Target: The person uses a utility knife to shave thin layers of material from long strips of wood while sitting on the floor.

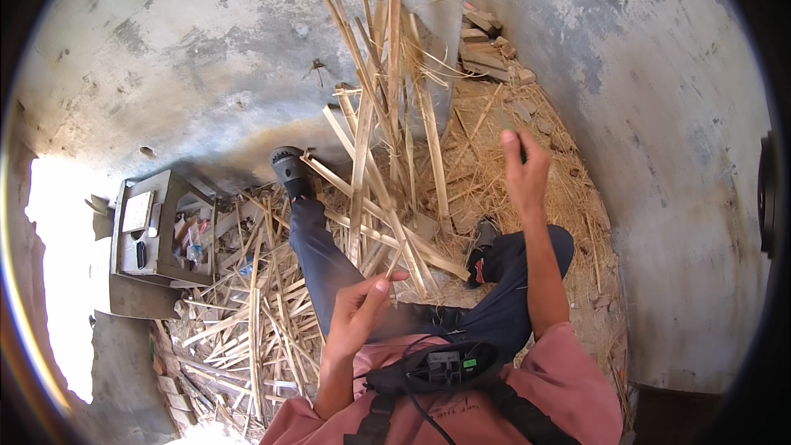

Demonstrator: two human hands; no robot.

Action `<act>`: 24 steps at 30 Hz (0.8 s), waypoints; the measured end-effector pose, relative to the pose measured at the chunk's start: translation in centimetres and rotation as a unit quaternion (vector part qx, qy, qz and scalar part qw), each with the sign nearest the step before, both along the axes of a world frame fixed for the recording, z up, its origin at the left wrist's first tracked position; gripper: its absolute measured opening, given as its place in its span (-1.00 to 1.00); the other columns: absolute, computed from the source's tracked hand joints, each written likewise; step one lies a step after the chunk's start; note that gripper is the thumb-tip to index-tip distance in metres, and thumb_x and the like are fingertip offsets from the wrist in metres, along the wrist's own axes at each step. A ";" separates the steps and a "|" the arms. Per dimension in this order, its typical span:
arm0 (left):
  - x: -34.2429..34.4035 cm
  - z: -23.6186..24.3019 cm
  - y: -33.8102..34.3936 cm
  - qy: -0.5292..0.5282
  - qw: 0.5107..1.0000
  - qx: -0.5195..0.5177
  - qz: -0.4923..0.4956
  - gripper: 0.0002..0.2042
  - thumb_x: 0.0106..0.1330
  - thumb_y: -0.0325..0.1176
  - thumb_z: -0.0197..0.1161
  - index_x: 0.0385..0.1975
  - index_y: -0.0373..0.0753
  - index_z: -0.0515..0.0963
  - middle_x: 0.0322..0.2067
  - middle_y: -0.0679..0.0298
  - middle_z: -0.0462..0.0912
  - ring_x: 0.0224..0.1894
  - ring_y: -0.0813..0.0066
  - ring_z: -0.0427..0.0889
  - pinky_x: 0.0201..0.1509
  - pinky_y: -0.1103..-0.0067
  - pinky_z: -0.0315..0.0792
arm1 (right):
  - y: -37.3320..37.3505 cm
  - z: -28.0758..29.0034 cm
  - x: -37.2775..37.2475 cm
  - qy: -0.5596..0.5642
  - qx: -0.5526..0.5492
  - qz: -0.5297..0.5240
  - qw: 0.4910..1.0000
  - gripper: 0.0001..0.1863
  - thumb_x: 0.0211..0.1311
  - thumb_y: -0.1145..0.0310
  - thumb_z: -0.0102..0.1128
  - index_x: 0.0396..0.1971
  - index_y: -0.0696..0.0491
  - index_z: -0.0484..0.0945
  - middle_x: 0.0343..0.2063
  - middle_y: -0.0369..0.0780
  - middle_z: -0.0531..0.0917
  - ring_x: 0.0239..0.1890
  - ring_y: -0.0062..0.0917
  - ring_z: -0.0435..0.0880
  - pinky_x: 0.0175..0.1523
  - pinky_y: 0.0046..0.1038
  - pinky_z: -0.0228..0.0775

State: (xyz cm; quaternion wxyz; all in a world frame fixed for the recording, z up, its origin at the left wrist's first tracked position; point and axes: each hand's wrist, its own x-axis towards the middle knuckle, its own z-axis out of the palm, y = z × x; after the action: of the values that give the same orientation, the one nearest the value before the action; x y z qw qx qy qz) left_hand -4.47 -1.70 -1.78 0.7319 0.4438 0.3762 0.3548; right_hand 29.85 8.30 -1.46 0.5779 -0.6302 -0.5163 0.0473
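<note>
My left hand [356, 311] is in front of my lap, thumb and forefinger pinched together. A thin pale strip [395, 262] shows at its fingertips. My right hand [528, 166] is raised forward over the straw-coloured shavings, its fingers curled closed. A small dark bit shows between thumb and fingers, too little to name. Ahead of me, long split bamboo strips [360, 169] lean upright against the wall, and others lie slantwise between my legs.
Cut strips [255, 325] cover the floor at left beside a small wooden cabinet [185, 235] holding odds and ends. Fine shavings [577, 239] lie along the right wall. Bricks and wood pieces [486, 53] are piled in the far corner. Weathered walls curve close around.
</note>
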 end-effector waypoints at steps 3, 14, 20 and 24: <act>1.0 0.8 0.1 0.117 0.990 0.056 0.060 -0.67 0.65 -0.27 0.25 0.15 -0.43 0.70 -0.51 0.60 0.41 -0.45 0.85 0.27 -0.39 0.73 0.18 | -0.7 0.3 -0.6 -0.034 0.022 0.058 0.998 -0.54 0.56 0.00 0.22 -0.23 0.16 0.74 -0.64 -0.30 0.53 -0.60 -0.63 0.45 -0.48 -0.40 0.22; 4.1 0.4 1.7 0.221 0.920 0.254 0.203 -0.70 0.46 -0.38 0.47 0.03 -0.48 0.72 -0.45 0.31 0.68 -0.39 0.70 0.46 -0.35 0.63 0.38 | -3.3 -2.0 -8.9 -0.168 0.091 0.351 0.916 -0.65 0.31 0.06 0.49 -0.32 0.08 0.72 -0.53 -0.23 0.68 -0.58 -0.31 0.69 -0.48 -0.36 0.46; 4.4 1.2 1.6 0.268 0.897 0.293 0.194 -0.74 0.40 -0.40 0.50 -0.09 -0.47 0.69 -0.46 0.06 0.68 -0.44 0.60 0.48 -0.33 0.56 0.46 | -3.5 -1.5 -8.9 -0.188 0.100 0.346 0.914 -0.64 0.29 0.05 0.51 -0.35 0.08 0.71 -0.55 -0.25 0.67 -0.61 -0.35 0.66 -0.51 -0.36 0.42; 4.6 1.3 1.6 0.266 0.899 0.292 0.188 -0.74 0.41 -0.40 0.49 -0.07 -0.46 0.70 -0.47 0.07 0.66 -0.45 0.61 0.46 -0.34 0.57 0.45 | -3.6 -1.4 -8.6 -0.205 0.096 0.324 0.918 -0.64 0.28 0.03 0.52 -0.37 0.05 0.71 -0.56 -0.26 0.67 -0.61 -0.37 0.66 -0.52 -0.38 0.41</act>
State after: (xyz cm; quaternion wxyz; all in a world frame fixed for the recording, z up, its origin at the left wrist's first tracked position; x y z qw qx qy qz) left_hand 0.11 -0.09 -0.52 0.3614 0.6365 0.5130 0.4484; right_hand 21.22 4.68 -2.88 0.4701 -0.3654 -0.8017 0.0516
